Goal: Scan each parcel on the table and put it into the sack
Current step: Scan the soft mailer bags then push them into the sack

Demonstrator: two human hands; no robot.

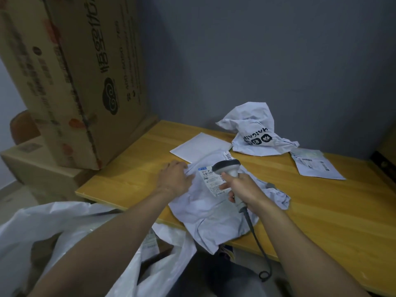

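Parcel (203, 213) flat on tabletop (321, 200) at near edge. Left hand (175, 179) presses it, fingers straight; right hand (242, 189) grips scanner (227, 168) over label (211, 182). Scan step. Next: lift parcel into sack (53, 221), lower left.

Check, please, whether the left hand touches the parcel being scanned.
Touching: the head view shows the left hand resting flat on the parcel.

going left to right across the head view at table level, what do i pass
large brown cardboard box → left hand → grey handheld barcode scanner gripped by the right hand → flat white labelled parcel at the far right
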